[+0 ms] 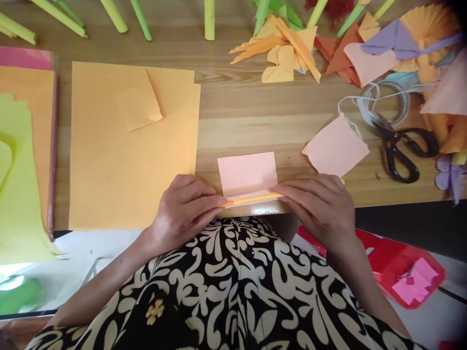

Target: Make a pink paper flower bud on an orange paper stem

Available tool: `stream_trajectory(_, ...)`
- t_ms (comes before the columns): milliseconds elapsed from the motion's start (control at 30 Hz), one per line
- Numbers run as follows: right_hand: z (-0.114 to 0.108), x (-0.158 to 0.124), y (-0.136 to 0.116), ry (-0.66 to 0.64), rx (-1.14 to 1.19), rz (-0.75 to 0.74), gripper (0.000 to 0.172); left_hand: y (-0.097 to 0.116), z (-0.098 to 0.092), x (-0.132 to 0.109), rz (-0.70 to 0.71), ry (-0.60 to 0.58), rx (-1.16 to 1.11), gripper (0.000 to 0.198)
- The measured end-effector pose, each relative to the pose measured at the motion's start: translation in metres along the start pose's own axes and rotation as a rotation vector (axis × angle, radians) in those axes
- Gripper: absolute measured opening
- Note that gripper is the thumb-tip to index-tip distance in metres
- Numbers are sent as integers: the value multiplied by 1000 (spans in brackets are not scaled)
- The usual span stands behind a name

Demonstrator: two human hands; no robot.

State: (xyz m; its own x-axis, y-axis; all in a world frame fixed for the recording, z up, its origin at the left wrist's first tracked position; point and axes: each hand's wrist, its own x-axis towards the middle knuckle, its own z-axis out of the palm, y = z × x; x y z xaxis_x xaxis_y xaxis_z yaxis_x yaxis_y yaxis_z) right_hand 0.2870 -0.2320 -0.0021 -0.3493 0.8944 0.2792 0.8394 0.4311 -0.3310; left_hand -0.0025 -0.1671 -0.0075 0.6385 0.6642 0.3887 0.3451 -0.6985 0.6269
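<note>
A small pale pink paper sheet (247, 171) lies at the near edge of the wooden table (248, 116). Its near edge is wrapped around a thin orange stick (255, 199). My left hand (184, 210) pinches the stick's left end with fingers pressed together. My right hand (321, 206) presses the stick's right end and the paper's rolled edge, fingers closed over it.
A stack of orange paper sheets (127, 155) lies to the left, yellow-green sheets (18, 194) further left. Another pink paper piece (335, 146), black scissors (401, 150) and white string (383, 99) lie right. Folded paper pieces (284, 53) and green paper rolls (209, 19) line the far edge. A red tray (401, 267) sits below right.
</note>
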Motion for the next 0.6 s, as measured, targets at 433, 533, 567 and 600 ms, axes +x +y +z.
stream_trajectory(433, 11, -13, -8, 12, 43, 106, 23, 1, 1, -5, -21, -44, 5, 11)
stream_trajectory(533, 13, -9, -11, 19, 51, 81, 21, 2, 1, -5, -21, -25, 17, 11)
stream_trajectory(567, 14, -7, -11, 18, 50, 76, 21, 2, 1, -5, -22, -19, 19, 10)
stream_trajectory(600, 14, -6, -11, 19, 49, 70, 21, 2, 1, -5, -22, -16, 19, 10)
